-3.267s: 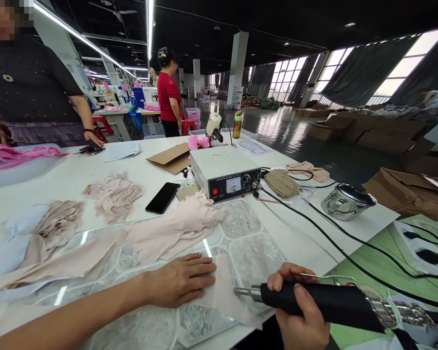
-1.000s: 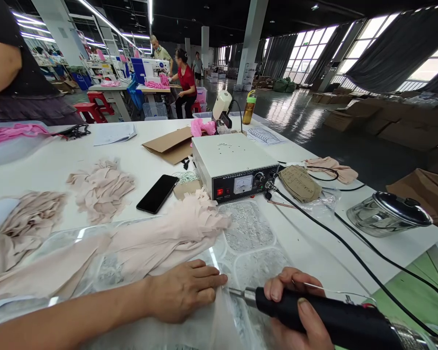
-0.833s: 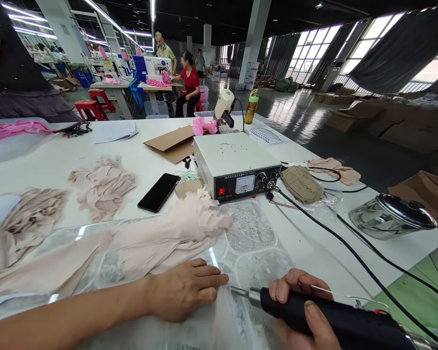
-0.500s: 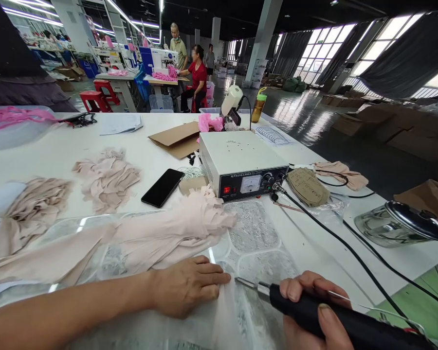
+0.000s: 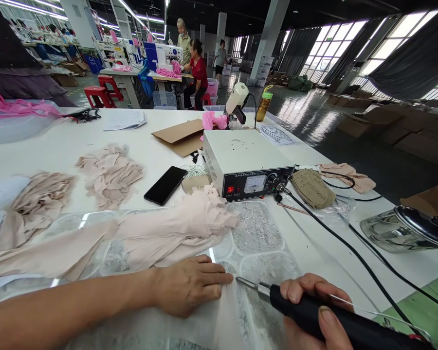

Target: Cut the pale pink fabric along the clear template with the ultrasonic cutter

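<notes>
My left hand [image 5: 190, 287] lies flat, fingers together and stretched out, pressing a thin pale fabric piece [image 5: 219, 321] onto the glass plate [image 5: 255, 233] at the table's near edge. My right hand [image 5: 314, 311] is wrapped round a black handheld tool [image 5: 336, 323]. Its metal tip [image 5: 246, 283] touches the fabric just right of my left fingertips. A black cable [image 5: 332, 233] runs from the tool to the white control box [image 5: 246, 163]. A long heap of pale pink fabric [image 5: 160, 233] lies just beyond my left hand.
Two piles of beige fabric pieces [image 5: 109, 172] and a black phone [image 5: 166, 184] lie further back. A steel pot with lid [image 5: 405, 228] stands at the right. Cardboard [image 5: 180, 136], papers and pink cloth lie at the far side. A seated person in red [image 5: 197, 73] works behind.
The tool tip has crept left along the fabric toward my left fingertips. The view has tilted a little, and my left hand has stayed pressed in place.
</notes>
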Tool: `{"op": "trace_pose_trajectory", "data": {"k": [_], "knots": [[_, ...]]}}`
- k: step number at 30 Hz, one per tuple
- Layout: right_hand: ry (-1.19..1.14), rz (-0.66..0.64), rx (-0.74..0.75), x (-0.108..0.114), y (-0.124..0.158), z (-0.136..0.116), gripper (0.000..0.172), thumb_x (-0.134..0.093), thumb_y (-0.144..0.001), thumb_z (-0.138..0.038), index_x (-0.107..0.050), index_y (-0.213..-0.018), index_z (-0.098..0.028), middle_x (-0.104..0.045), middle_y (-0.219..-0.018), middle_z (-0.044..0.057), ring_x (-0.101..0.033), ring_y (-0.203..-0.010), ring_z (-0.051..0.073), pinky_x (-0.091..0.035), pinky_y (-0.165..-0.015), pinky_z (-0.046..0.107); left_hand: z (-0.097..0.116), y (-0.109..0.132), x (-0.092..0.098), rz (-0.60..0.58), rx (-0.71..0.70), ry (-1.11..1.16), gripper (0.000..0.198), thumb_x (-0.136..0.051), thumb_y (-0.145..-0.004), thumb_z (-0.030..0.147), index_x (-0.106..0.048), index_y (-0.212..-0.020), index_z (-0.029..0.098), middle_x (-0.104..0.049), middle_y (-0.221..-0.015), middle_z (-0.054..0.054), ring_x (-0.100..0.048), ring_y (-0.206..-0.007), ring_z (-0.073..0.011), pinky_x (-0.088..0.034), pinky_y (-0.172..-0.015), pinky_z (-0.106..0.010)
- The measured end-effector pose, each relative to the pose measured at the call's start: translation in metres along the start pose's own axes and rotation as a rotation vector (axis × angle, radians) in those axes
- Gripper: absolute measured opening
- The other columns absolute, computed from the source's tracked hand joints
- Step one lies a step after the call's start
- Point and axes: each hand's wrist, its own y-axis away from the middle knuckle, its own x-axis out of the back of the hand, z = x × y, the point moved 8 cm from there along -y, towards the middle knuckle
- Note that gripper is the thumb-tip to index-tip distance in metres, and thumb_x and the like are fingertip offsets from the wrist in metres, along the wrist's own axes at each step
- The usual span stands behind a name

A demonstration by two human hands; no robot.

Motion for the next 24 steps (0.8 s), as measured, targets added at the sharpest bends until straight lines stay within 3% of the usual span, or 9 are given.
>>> {"op": "trace_pose_trajectory", "data": {"k": [6, 14, 24], "knots": [[0.029, -0.094, 0.019, -0.005, -0.001, -0.002, 0.006, -0.060, -0.079, -0.026, -0.058, -0.083, -0.023, -0.056, -0.074, -0.001, -0.053, -0.057, 0.013, -0.050, -0.052, 0.033, 0.000, 0.000, 0.000, 0.004, -0.005, -0.005, 0.008, -0.056, -0.084, 0.013, -0.052, -0.088, 0.018, -0.056, -0.142, -0.011, -0.055, -0.122, -0.0253, -0.041, -0.090, -0.035], [0.007, -0.034, 0.020, -0.005, 0.000, -0.002, 0.009, -0.059, -0.078, -0.028, -0.058, -0.085, -0.023, -0.054, -0.077, -0.001, -0.052, -0.057, 0.013, -0.049, -0.052, 0.033, 0.000, 0.001, -0.001, -0.006, -0.013, -0.040, 0.006, -0.056, -0.084, 0.014, -0.053, -0.087, 0.018, -0.055, -0.143, -0.011, -0.054, -0.122, -0.0244, -0.041, -0.090, -0.034], [0.001, -0.119, 0.021, -0.014, -0.002, 0.001, 0.006, -0.059, -0.081, -0.029, -0.058, -0.085, -0.023, -0.054, -0.076, -0.002, -0.053, -0.057, 0.012, -0.049, -0.053, 0.031, -0.001, 0.002, -0.001, 0.012, 0.002, -0.004, 0.009, -0.054, -0.083, 0.013, -0.054, -0.091, 0.018, -0.054, -0.144, -0.010, -0.054, -0.124, -0.0242, -0.040, -0.092, -0.035]]}}
